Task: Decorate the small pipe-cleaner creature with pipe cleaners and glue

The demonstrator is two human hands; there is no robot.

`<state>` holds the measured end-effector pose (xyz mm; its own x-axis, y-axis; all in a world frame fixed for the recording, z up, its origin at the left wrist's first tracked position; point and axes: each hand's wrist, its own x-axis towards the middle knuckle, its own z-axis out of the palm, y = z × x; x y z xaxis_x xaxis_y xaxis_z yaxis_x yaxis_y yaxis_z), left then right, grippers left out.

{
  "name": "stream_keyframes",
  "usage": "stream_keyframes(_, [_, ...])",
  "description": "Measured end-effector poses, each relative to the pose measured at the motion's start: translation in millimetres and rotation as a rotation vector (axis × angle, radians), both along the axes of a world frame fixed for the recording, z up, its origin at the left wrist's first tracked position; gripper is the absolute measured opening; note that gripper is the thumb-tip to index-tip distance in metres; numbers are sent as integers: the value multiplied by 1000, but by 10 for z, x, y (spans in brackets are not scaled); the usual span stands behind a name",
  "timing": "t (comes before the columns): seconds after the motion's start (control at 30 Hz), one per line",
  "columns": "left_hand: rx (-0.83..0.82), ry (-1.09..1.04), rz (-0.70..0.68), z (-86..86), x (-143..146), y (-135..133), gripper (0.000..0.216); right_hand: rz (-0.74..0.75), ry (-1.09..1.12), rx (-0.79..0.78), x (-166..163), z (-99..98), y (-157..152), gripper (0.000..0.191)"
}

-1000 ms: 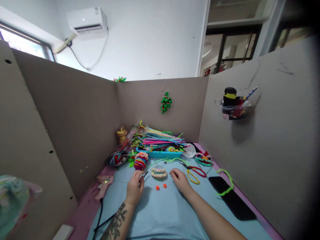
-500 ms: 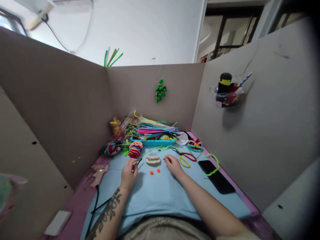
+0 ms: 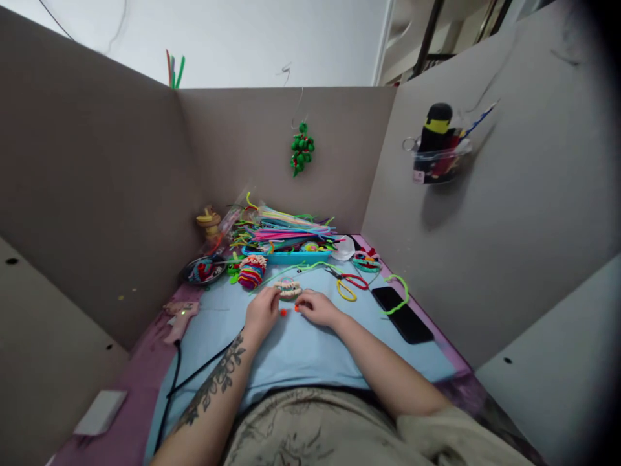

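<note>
My left hand (image 3: 263, 312) is closed, its fingertips pressed together at the left end of a cream, braided-looking piece (image 3: 288, 288). What it pinches, if anything, is too small to make out. My right hand (image 3: 316, 307) has its thumb and fingers closed on a small orange ball (image 3: 297, 309), just in front of the cream piece. A second orange ball (image 3: 283, 312) lies on the blue cloth (image 3: 310, 353) between the two hands. A thin black strip (image 3: 206, 364) runs up to my left wrist; its far end is hidden.
A blue tray (image 3: 291, 257) heaped with coloured pipe cleaners stands at the back. Red-and-yellow scissors (image 3: 350, 285) and a black phone (image 3: 402, 316) lie to the right. At the left are a pink glue gun (image 3: 182, 320) and a dark bowl (image 3: 204, 270). Grey panels (image 3: 291, 107) enclose the table.
Both hands have moved inward, toward each other. My right hand has come left and taken hold of an orange ball. The camera view has tilted downward.
</note>
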<state>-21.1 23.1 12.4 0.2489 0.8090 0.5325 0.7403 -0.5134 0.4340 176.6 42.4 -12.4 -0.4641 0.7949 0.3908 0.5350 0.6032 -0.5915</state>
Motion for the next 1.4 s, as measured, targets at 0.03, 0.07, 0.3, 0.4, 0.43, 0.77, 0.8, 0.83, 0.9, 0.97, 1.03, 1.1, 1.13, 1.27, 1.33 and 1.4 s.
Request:
stream_keyframes(0.03, [14,-28,3,-52,-20,10,19,2,-45,9,-10,-16,-7,13])
stream_keyframes(0.07, [20,-52,6,-96,-48,17,19,-8,-78,17,-18,-33,-10,15])
stream_keyframes(0.3, [-73,17,-75,-165,-134,18,18,-87,-223,9,-76,-75,25,10])
stream_keyframes(0.4, [-120,90,-99,-171,-98,13,18,-89,-226,8,-77,-58,13,9])
stream_keyframes(0.43, [-131,102,-88,-172,-91,12,18,-84,-224,7,-73,-53,6,9])
stream_keyframes(0.77, [-85,-55,306,-115,-172,62,24,-72,-172,0,-59,-31,-14,10])
stream_keyframes(0.8, [-83,-74,351,-97,-184,68,24,-66,-170,-1,-59,-32,-16,10])
stream_keyframes(0.83, [-86,-83,387,-74,-200,66,23,-58,-166,0,-58,-35,-18,10])
stream_keyframes(0.9, [-119,-51,428,-11,-247,29,22,-43,-150,0,-53,-43,-21,12])
stream_keyframes(0.97, [-200,63,440,68,-323,-59,21,-41,-115,-1,-44,-50,-15,15])
stream_keyframes(1.03, [-308,238,446,146,-419,-183,23,-54,-70,-6,-32,-54,-1,16])
stream_keyframes(1.1, [-397,404,467,207,-511,-307,28,-76,-29,-8,-24,-56,17,15])
stream_keyframes(1.13, [-426,473,481,226,-547,-357,29,-85,-15,-6,-24,-56,23,14])
stream_keyframes(1.27, [-490,638,466,213,-556,-451,26,-90,9,6,-40,-48,22,11])
stream_keyframes(1.33, [-466,678,434,167,-490,-460,26,-78,18,4,-46,-34,5,12])
stream_keyframes(1.4, [-419,707,410,130,-412,-474,25,-68,33,4,-43,-7,-18,12])
